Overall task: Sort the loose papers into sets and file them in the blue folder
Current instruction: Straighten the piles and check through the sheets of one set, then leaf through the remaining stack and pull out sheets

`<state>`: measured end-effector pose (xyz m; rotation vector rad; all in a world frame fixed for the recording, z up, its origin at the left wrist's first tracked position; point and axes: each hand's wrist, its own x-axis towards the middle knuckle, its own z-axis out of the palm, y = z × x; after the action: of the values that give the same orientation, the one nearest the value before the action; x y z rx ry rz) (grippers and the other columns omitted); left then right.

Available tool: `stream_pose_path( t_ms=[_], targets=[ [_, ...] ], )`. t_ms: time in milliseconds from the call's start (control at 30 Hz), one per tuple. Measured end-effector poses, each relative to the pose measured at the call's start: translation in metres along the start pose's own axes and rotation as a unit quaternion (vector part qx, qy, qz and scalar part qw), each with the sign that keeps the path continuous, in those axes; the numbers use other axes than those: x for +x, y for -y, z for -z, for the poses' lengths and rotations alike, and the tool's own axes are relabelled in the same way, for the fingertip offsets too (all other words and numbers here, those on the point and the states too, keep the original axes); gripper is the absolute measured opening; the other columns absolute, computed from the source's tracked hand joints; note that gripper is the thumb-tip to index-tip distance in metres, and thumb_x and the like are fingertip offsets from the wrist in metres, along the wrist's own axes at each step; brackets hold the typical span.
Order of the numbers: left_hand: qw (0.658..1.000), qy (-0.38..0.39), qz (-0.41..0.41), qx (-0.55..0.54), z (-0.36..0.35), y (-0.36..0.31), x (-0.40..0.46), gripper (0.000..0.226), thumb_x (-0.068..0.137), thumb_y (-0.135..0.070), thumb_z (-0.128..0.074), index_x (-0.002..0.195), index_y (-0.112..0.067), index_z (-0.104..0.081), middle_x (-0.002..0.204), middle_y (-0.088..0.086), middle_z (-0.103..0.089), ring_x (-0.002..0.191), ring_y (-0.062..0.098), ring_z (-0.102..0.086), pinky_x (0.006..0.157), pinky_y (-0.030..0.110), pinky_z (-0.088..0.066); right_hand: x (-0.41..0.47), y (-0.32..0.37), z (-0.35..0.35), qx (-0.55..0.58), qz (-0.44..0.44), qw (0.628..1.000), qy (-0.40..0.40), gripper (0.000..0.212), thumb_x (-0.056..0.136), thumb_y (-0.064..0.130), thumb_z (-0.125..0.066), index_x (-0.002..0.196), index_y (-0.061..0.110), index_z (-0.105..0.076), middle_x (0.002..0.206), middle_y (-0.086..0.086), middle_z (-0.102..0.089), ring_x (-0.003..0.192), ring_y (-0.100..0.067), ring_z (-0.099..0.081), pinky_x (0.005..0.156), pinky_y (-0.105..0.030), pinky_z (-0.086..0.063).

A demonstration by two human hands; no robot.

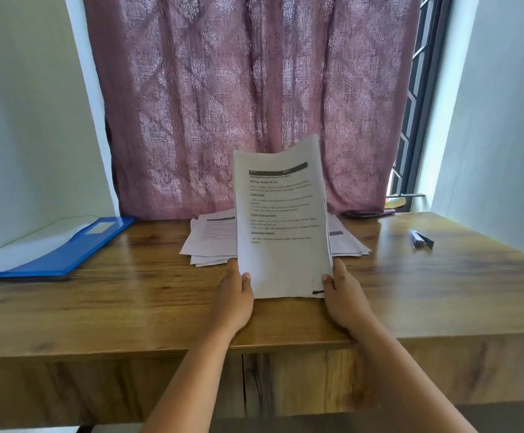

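The flat plastic folder (66,256) is bright blue. The upright white paper sheets (282,220) have black words and a dark grey bar on top. The long wooden table (129,301) is brown with streaks. The cloth curtain (248,89) is dusty pink with pale leafy shapes.

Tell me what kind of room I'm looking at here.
Probably a home study or small office corner: a wooden desk against a curtained window, with a blue folder, loose printed papers and a stapler on it.

Both hands (234,300) (345,300) forward, thumbs pinching.
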<state>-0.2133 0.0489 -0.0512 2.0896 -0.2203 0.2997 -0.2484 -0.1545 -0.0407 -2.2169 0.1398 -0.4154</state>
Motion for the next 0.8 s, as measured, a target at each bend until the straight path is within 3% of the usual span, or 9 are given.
stream_pose_path(
  t_ms=[67,167,300,467,567,667,733,800],
  targets=[
    [1.000,-0.001,0.016,-0.020,0.003,0.001,0.000,0.040,0.105,-0.026,-0.034,0.144,-0.026,-0.026,0.132,0.000,-0.050,0.095,0.016,-0.064,0.076,0.032,-0.059,0.001,0.002,0.000,-0.001,-0.012,1.000,-0.008,0.021,0.103,0.015,-0.037,0.124,0.014,-0.041,0.109,-0.001,-0.055,0.086,-0.015,-0.052,0.057,-0.018,-0.037],
    [0.997,0.005,0.032,-0.065,0.013,0.005,-0.002,0.033,0.106,-0.022,-0.034,0.138,-0.026,-0.032,0.125,0.000,-0.055,0.075,0.014,-0.070,0.060,0.022,-0.056,0.003,0.004,-0.007,0.044,-0.036,0.998,-0.002,0.020,0.103,0.016,-0.039,0.122,0.019,-0.043,0.110,0.001,-0.059,0.081,-0.016,-0.059,0.056,-0.023,-0.047],
    [0.989,0.003,0.084,-0.124,0.042,0.016,-0.001,0.027,0.106,-0.024,-0.035,0.132,-0.030,-0.040,0.110,0.004,-0.065,0.063,0.007,-0.069,0.054,0.015,-0.050,0.008,0.026,-0.023,0.120,-0.070,0.989,0.047,0.027,0.102,0.018,-0.044,0.128,0.022,-0.045,0.109,0.001,-0.060,0.075,-0.017,-0.066,0.054,-0.022,-0.054],
    [0.984,-0.059,0.121,-0.118,0.105,0.047,0.004,0.023,0.105,-0.029,-0.040,0.127,-0.029,-0.044,0.097,0.000,-0.067,0.073,0.016,-0.070,0.063,0.023,-0.056,0.021,0.073,-0.061,0.074,0.010,0.991,0.107,0.027,0.099,0.023,-0.053,0.125,0.020,-0.053,0.109,0.002,-0.065,0.076,-0.013,-0.063,0.058,-0.023,-0.051],
    [0.981,-0.093,0.139,-0.098,0.152,0.063,0.010,0.016,0.104,-0.028,-0.042,0.120,-0.029,-0.045,0.096,0.002,-0.064,0.080,0.020,-0.068,0.066,0.025,-0.056,0.034,0.107,-0.098,0.055,0.044,0.987,0.141,0.030,0.093,0.029,-0.062,0.121,0.018,-0.059,0.108,0.000,-0.068,0.079,-0.018,-0.068,0.074,-0.033,-0.059],
    [0.975,-0.120,0.173,-0.068,0.197,0.084,0.025,0.014,0.103,-0.024,-0.044,0.116,-0.024,-0.051,0.097,0.005,-0.064,0.085,0.022,-0.066,0.080,0.035,-0.057,0.049,0.136,-0.138,0.043,0.060,0.983,0.169,0.032,0.091,0.031,-0.066,0.117,0.013,-0.062,0.104,0.000,-0.069,0.081,-0.015,-0.069,0.071,-0.023,-0.056],
    [0.970,-0.129,0.197,-0.063,0.218,0.101,0.036,0.016,0.102,-0.018,-0.045,0.116,-0.017,-0.054,0.099,0.010,-0.064,0.082,0.021,-0.064,0.073,0.032,-0.055,0.060,0.147,-0.169,0.087,0.032,0.977,0.192,0.031,0.092,0.025,-0.065,0.116,0.005,-0.064,0.104,-0.004,-0.070,0.079,-0.014,-0.071,0.071,-0.022,-0.057],
    [0.968,-0.136,0.210,-0.026,0.231,0.115,0.046,0.017,0.102,-0.012,-0.043,0.115,-0.012,-0.054,0.091,0.009,-0.063,0.073,0.018,-0.061,0.061,0.026,-0.050,0.067,0.157,-0.196,0.095,0.015,0.976,0.196,0.030,0.093,0.022,-0.065,0.117,0.004,-0.065,0.106,-0.006,-0.071,0.085,-0.017,-0.071,0.077,-0.032,-0.060]
  ],
)
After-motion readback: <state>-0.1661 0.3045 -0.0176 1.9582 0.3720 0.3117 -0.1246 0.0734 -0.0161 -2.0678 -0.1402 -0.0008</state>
